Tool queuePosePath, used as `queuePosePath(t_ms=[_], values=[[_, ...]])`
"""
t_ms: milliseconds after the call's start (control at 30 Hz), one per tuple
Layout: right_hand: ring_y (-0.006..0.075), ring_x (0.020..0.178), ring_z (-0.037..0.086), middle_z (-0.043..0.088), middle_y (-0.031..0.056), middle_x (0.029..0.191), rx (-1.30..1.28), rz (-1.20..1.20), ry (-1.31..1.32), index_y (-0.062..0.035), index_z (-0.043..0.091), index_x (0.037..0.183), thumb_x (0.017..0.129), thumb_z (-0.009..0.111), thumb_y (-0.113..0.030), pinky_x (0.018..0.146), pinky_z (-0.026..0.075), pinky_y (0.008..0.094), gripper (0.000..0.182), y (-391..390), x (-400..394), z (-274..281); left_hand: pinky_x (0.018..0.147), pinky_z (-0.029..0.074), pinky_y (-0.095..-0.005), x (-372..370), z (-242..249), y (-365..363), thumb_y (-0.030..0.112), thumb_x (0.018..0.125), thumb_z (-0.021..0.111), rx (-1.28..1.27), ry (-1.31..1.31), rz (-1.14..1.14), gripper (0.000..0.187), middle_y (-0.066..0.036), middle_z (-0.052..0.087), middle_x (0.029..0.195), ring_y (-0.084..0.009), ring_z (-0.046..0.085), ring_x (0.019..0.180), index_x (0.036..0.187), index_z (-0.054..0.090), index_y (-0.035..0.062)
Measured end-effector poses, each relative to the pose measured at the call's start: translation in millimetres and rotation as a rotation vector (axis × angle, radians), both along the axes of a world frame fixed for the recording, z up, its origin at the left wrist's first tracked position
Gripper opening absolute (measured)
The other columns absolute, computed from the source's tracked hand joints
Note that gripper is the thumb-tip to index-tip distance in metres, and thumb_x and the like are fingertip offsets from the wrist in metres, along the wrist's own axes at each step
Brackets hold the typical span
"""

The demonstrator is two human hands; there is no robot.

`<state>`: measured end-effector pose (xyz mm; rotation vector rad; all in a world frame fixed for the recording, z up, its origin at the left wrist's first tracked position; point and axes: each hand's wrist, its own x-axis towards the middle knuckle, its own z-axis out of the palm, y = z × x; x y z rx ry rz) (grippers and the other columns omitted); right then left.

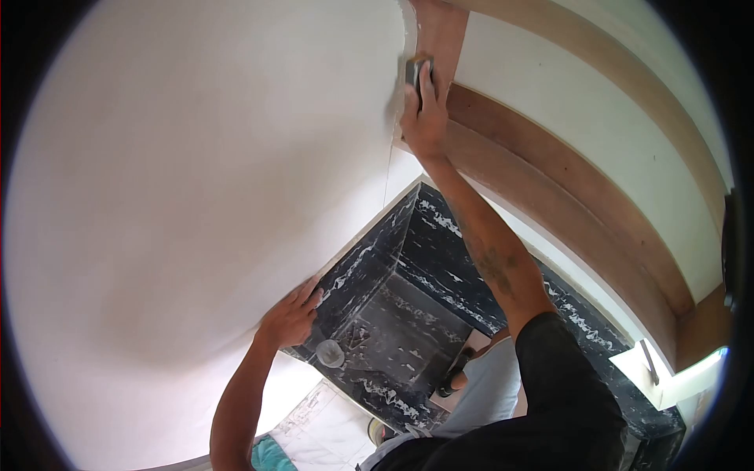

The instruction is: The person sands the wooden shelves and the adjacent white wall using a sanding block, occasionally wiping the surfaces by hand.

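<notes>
My right hand [424,110] reaches up and presses a small grey sanding block [414,72] against the edge of the white wall [196,173], right beside a brown wooden frame [440,35]. My left hand [292,316] rests flat on the lower part of the same white wall, fingers spread, next to the corner of a black marbled ledge [369,259]. It holds nothing.
The black marbled ledge runs along under brown wooden trim bands [565,188]. A small round white cup [331,352] sits on a lower black step. My foot in a dark sandal [454,377] stands on it. Pale floor tiles [330,432] lie below.
</notes>
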<state>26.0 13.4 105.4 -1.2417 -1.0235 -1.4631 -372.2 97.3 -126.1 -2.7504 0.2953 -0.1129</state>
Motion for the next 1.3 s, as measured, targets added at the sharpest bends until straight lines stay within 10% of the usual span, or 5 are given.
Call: queuePosePath(t_ms=[267,467,733,933,1300], values=[[0.0421,0.129,0.055,0.058,0.0296,0.134,-0.08,0.22,0.21,0.0043,0.055,0.14,0.098,0.061,-0.016,0.104,0.048,0.0414,0.047,-6,-26,97,0.125,0.024,-0.0427,2,2,-1,0.031,0.086,0.064,-0.011,0.007,0.001,0.027,-0.003,0.052,0.151,-0.0309,0.022,0.155,0.096,0.079,0.0107],[0.0423,0.113,0.059,0.062,0.0287,0.123,-0.053,-0.088,0.024,0.0079,0.061,0.131,0.092,0.066,-0.013,0.093,0.05,0.0492,0.044,-9,-6,-24,0.122,0.027,-0.041,2,9,-3,0.03,0.086,0.062,-0.044,0.039,0.027,0.028,-0.002,0.051,0.152,-0.0289,0.018,0.156,0.099,0.079,0.0111],[0.0422,0.121,0.06,0.059,0.0268,0.136,-0.058,0.183,0.249,0.0072,0.054,0.14,0.099,0.06,-0.021,0.103,0.049,0.0401,0.05,-6,-23,86,0.124,0.025,-0.0419,2,-4,1,0.029,0.085,0.065,-0.007,-0.06,-0.008,0.025,-0.003,0.054,0.149,-0.0293,0.024,0.154,0.092,0.079,0.0098],[0.0487,0.122,0.052,0.057,0.0321,0.127,0.055,0.106,0.204,0.0084,0.054,0.139,0.096,0.062,-0.01,0.098,0.047,0.0501,0.048,12,-29,-36,0.123,0.026,-0.042,4,4,-2,0.029,0.086,0.065,0.013,-0.045,-0.004,0.024,-0.002,0.053,0.15,-0.0291,0.023,0.155,0.091,0.079,0.0109],[0.0441,0.121,0.055,0.054,0.0314,0.134,-0.062,-0.012,0.312,0.0103,0.042,0.147,0.1,0.054,-0.017,0.104,0.045,0.045,0.056,14,-20,28,0.121,0.029,-0.0405,1,3,-3,0.029,0.087,0.063,0.003,0.01,0.011,0.025,-0.002,0.052,0.15,-0.0295,0.022,0.155,0.093,0.079,0.011]])
